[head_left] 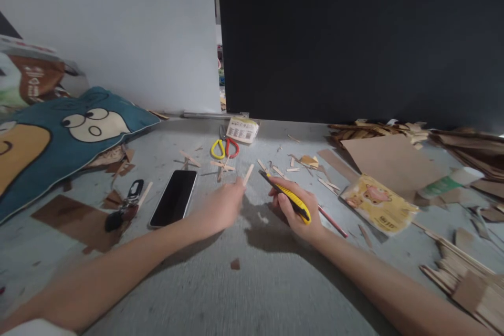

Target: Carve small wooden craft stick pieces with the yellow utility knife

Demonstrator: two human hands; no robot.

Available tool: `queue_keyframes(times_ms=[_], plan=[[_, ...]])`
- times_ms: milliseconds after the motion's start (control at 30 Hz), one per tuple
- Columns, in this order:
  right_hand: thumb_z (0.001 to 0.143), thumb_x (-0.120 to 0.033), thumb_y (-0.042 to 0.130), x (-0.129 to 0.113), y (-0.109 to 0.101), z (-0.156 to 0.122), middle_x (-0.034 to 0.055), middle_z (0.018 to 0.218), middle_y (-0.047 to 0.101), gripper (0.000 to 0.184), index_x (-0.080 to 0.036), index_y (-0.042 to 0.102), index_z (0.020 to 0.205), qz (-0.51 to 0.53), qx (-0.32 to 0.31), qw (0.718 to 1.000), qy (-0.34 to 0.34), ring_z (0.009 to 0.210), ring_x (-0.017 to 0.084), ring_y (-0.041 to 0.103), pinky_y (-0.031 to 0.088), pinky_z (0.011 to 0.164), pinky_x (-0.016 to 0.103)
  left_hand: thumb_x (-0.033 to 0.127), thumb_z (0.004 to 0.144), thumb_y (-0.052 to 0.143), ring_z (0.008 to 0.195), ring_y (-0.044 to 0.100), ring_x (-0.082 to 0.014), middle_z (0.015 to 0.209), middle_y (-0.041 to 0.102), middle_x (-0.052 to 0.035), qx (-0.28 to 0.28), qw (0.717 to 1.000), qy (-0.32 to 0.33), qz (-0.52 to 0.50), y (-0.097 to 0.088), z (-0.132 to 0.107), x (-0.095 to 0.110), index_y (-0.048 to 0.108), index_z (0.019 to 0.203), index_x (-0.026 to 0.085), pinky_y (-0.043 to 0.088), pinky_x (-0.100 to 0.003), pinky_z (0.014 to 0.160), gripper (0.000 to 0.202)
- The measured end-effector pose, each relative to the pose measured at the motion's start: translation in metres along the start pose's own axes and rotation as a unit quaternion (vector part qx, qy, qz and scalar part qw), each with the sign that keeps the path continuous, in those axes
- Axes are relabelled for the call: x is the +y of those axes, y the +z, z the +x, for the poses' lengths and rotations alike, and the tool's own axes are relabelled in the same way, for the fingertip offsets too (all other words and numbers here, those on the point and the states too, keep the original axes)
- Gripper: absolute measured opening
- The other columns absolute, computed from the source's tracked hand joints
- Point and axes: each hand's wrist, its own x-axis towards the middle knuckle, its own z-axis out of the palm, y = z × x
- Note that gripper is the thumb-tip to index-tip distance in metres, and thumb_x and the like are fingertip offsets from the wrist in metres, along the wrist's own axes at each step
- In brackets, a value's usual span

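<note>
The left hand pinches a wooden stick at the frame's centre, slanting up-right — just left of the yellow utility knife, which the right hand grips, angled up-left.

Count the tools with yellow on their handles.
2. One, the utility knife, is in the right hand. The other, the scissors, lies on the table beyond the left hand. More could be hidden under scraps.
</note>
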Motion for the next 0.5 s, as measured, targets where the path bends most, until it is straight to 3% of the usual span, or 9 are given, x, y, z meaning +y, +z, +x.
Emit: queue_keyframes(times_ms=[100,200,300,400,500], plan=[[0.105,-0.024,0.057,-0.002,0.001,0.004,0.0057,0.093,0.075,0.032,-0.025,0.067,0.135,-0.013,-0.003,0.999,-0.052,0.080,0.019,0.071,0.059,0.076,0.034,0.027,0.105,0.037,0.062,0.059,-0.0195,0.061,0.059,0.0009,0.031,0.994,-0.006,-0.109,0.010,0.009,-0.001,0.046,0.078,0.024,0.042,-0.031,0.066,0.029],[0.101,-0.023,0.063,-0.003,0.000,0.006,0.0076,0.095,0.072,0.036,-0.025,0.068,0.137,-0.015,-0.014,0.995,-0.096,0.084,0.021,0.069,0.059,0.075,0.034,0.034,0.105,0.038,0.062,0.058,-0.0181,0.061,0.057,0.0034,0.062,0.985,0.011,-0.160,0.015,0.013,-0.002,0.048,0.081,0.024,0.044,-0.030,0.067,0.028],[0.098,-0.031,0.071,0.000,-0.003,0.003,0.0071,0.095,0.067,0.036,-0.026,0.072,0.133,-0.019,-0.031,0.992,-0.123,0.080,0.020,0.066,0.058,0.069,0.033,0.035,0.105,0.037,0.065,0.058,-0.0179,0.067,0.058,0.0032,0.068,0.979,0.029,-0.187,0.016,0.013,-0.004,0.053,0.091,0.023,0.045,-0.030,0.068,0.024],[0.095,-0.039,0.076,0.004,-0.004,-0.001,0.0054,0.092,0.064,0.035,-0.028,0.076,0.128,-0.038,-0.057,0.989,-0.131,0.076,0.020,0.064,0.058,0.067,0.033,0.039,0.106,0.037,0.067,0.057,-0.0173,0.071,0.058,0.0026,0.065,0.977,0.045,-0.196,0.015,0.011,-0.003,0.050,0.087,0.023,0.044,-0.030,0.069,0.028],[0.097,-0.033,0.070,0.004,-0.002,-0.005,0.0058,0.091,0.065,0.028,-0.028,0.076,0.124,-0.051,-0.063,0.989,-0.123,0.074,0.020,0.066,0.060,0.067,0.034,0.039,0.107,0.035,0.065,0.054,-0.0162,0.070,0.056,0.0029,0.047,0.978,0.060,-0.194,0.016,0.010,-0.002,0.044,0.081,0.024,0.042,-0.030,0.068,0.030]])
